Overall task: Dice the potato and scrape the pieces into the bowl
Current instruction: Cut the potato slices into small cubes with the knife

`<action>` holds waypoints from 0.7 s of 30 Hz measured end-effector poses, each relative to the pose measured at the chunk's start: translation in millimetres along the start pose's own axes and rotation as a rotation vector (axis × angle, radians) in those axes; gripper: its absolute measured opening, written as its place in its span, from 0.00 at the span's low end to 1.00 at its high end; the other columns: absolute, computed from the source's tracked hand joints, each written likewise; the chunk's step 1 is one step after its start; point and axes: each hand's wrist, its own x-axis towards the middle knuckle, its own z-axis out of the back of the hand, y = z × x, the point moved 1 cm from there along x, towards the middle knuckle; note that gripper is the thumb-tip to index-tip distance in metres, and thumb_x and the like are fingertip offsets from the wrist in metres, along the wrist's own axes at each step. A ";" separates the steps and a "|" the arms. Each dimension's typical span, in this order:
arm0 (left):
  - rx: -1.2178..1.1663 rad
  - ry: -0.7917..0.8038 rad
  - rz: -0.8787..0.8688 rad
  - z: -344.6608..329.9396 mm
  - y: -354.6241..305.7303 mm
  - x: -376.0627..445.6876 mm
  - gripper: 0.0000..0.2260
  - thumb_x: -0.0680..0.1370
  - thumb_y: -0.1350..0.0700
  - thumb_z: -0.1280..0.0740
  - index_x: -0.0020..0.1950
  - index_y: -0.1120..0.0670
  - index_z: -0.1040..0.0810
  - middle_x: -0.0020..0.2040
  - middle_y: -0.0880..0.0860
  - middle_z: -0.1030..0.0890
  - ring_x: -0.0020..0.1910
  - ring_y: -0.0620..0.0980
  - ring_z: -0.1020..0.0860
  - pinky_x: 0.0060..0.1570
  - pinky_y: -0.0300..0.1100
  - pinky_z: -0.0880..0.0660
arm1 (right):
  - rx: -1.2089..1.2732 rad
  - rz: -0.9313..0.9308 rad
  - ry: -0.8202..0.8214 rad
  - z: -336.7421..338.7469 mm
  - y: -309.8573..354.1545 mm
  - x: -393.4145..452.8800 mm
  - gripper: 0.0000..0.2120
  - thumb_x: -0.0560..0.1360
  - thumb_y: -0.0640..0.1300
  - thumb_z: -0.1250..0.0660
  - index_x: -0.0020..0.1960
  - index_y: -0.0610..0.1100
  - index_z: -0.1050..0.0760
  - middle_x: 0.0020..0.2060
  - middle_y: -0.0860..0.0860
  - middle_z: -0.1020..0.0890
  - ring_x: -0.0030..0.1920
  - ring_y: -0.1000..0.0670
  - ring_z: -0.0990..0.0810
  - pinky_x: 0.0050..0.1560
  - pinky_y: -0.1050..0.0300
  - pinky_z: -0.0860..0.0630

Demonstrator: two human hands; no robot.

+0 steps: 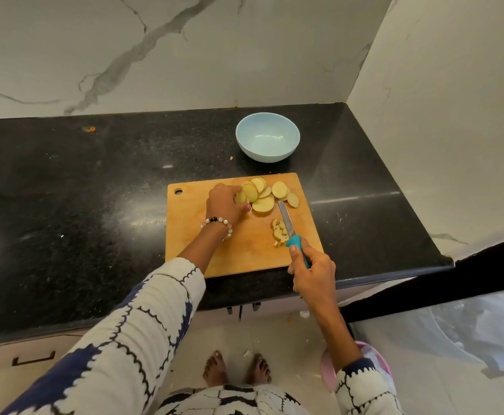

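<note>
Pale round potato slices (262,193), left hand (224,202) gripping some; right hand (310,271) clasping knife (289,229)

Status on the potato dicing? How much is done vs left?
Done: potato cut into round slices on the cutting board; a small pile of diced pieces lies beside the blade. In hand: left hand grips slices, right hand holds the knife. Left: most slices undiced; the bowl is empty, nothing scraped in.

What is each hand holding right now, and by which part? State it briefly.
The right hand grips the small steel-bladed knife by its blue handle. The left hand holds pale round potato slices at the stack's left end.
</note>
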 end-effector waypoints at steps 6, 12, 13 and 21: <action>-0.074 0.038 0.011 5.5 5.0 3.3 0.23 0.68 0.55 0.24 0.62 0.53 0.23 0.51 0.55 0.18 0.50 0.51 0.21 0.56 0.45 0.24 | -0.003 -0.002 0.005 -0.3 -0.5 4.9 0.15 0.79 0.50 0.40 0.60 0.43 0.24 0.35 0.42 0.22 0.29 0.51 0.25 0.30 0.48 0.22; -0.170 0.062 0.044 11.1 7.3 5.4 0.20 0.71 0.58 0.26 0.62 0.54 0.22 0.51 0.54 0.18 0.46 0.46 0.23 0.54 0.40 0.26 | 0.014 0.020 0.051 -3.8 7.5 8.6 0.06 0.79 0.49 0.39 0.54 0.52 0.26 0.36 0.42 0.21 0.29 0.54 0.25 0.30 0.53 0.22; -0.205 0.060 0.057 11.1 8.2 5.1 0.20 0.71 0.58 0.27 0.62 0.53 0.23 0.50 0.53 0.18 0.45 0.45 0.24 0.53 0.39 0.27 | 0.004 0.016 0.049 -4.4 7.2 9.7 0.07 0.79 0.49 0.39 0.55 0.50 0.25 0.36 0.42 0.21 0.29 0.54 0.25 0.30 0.52 0.21; -0.203 -0.080 0.095 14.1 12.6 -0.9 0.18 0.73 0.63 0.32 0.62 0.55 0.23 0.58 0.56 0.20 0.55 0.53 0.22 0.59 0.45 0.26 | 0.004 -0.005 0.051 -6.1 4.3 7.7 0.14 0.79 0.50 0.39 0.61 0.46 0.26 0.38 0.42 0.21 0.31 0.53 0.24 0.28 0.61 0.23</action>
